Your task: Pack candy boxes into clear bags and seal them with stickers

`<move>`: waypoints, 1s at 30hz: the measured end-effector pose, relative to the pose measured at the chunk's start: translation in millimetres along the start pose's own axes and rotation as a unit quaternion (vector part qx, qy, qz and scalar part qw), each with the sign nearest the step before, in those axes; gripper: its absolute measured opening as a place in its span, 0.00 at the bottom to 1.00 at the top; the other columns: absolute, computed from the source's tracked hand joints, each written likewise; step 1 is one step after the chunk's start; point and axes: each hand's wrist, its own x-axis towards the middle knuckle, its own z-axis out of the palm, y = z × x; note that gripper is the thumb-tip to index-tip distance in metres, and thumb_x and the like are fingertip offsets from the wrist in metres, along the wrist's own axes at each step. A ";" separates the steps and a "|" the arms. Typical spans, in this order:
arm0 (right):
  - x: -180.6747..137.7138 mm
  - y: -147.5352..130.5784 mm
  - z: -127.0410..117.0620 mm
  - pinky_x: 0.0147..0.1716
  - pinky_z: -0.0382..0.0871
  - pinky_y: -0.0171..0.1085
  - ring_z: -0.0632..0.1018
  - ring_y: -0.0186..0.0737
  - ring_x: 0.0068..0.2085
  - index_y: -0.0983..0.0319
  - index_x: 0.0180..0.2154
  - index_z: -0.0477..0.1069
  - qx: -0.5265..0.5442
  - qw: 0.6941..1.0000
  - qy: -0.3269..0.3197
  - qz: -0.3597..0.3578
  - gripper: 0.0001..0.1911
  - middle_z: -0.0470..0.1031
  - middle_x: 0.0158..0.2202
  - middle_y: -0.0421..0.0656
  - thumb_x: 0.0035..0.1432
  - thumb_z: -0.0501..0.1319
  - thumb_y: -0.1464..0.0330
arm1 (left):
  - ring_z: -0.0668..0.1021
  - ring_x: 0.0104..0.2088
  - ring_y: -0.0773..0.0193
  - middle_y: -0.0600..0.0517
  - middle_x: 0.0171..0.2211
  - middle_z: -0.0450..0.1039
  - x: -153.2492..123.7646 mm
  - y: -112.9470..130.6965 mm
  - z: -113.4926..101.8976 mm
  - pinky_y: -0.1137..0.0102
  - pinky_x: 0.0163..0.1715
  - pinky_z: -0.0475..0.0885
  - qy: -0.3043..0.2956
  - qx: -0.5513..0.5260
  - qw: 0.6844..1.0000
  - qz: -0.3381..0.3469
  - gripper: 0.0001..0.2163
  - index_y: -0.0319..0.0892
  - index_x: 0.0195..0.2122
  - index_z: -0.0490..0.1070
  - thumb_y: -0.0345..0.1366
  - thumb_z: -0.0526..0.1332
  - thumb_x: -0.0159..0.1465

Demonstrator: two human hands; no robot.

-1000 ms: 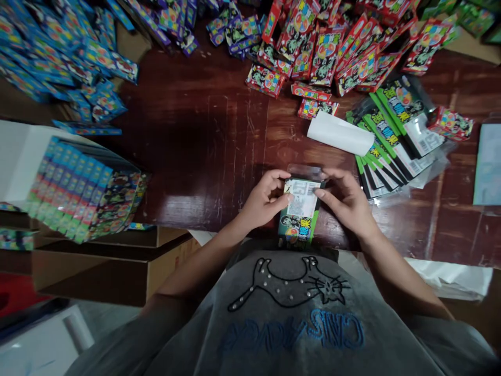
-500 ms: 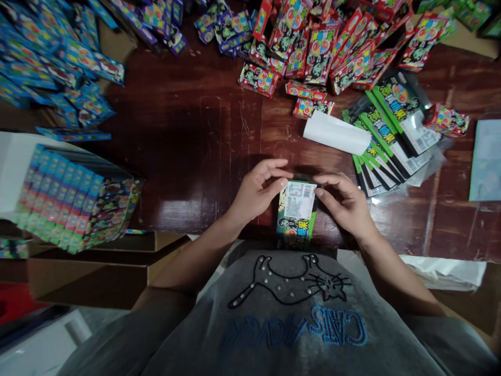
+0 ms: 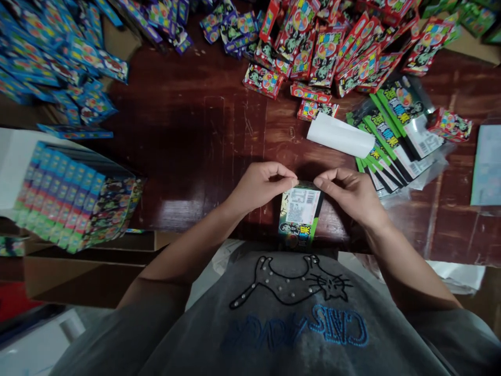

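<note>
A flat green-and-black candy packet (image 3: 300, 216) with a white barcode label lies at the table's near edge, in front of my body. My left hand (image 3: 268, 185) pinches its far left corner between thumb and forefinger. At the far right corner, my right hand (image 3: 346, 193) has thumb and fingers closed in the same way. Both hands stay close together along the packet's far edge. What lies between the fingertips is thin and hard to make out. Right of my right hand, several similar packets (image 3: 395, 138) in clear plastic overlap in a fan.
A rolled white paper (image 3: 340, 136) lies beside the fanned packets. Red boxes (image 3: 326, 55), purple boxes (image 3: 238, 28) and blue boxes (image 3: 39, 52) are heaped at the back. On the left, a carton (image 3: 121, 203) holds rows of colourful boxes. A pale sheet (image 3: 487, 164) is at the right edge.
Fingers that were apart around the packet's far edge have closed into pinches at its two far corners. The view has shifted slightly.
</note>
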 end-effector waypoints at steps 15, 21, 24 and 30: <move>-10.3 -9.3 -6.1 0.43 0.80 0.40 0.84 0.38 0.38 0.56 0.38 0.83 0.001 0.996 -0.049 -0.070 0.08 0.86 0.38 0.40 0.66 0.71 0.59 | 0.84 0.37 0.64 0.49 0.38 0.86 -0.8 -12.2 -10.3 0.69 0.39 0.80 -0.062 -0.049 0.997 0.026 0.09 0.43 0.38 0.84 0.41 0.74 0.60; -2.6 -8.5 -4.0 0.37 0.78 0.36 0.83 0.36 0.35 0.58 0.36 0.83 -0.036 0.997 -0.030 -0.060 0.10 0.86 0.35 0.40 0.65 0.71 0.59 | 0.84 0.33 0.64 0.49 0.34 0.86 6.1 -6.7 -12.7 0.70 0.36 0.77 -0.020 0.019 0.999 0.020 0.08 0.41 0.36 0.84 0.40 0.69 0.65; -3.8 -6.4 -6.7 0.40 0.78 0.37 0.84 0.36 0.37 0.58 0.39 0.84 -0.057 0.994 -0.050 -0.077 0.09 0.87 0.38 0.40 0.66 0.70 0.60 | 0.85 0.37 0.63 0.48 0.38 0.87 5.6 -7.3 -18.3 0.70 0.40 0.79 -0.045 0.035 0.997 0.056 0.10 0.42 0.37 0.85 0.42 0.70 0.65; 5.9 -6.1 -7.4 0.38 0.77 0.38 0.82 0.37 0.34 0.60 0.37 0.84 -0.049 0.996 -0.050 -0.049 0.15 0.86 0.35 0.41 0.66 0.70 0.55 | 0.84 0.33 0.65 0.50 0.34 0.86 10.4 -4.9 -20.4 0.72 0.36 0.77 -0.038 0.050 0.996 0.056 0.10 0.41 0.35 0.85 0.42 0.69 0.65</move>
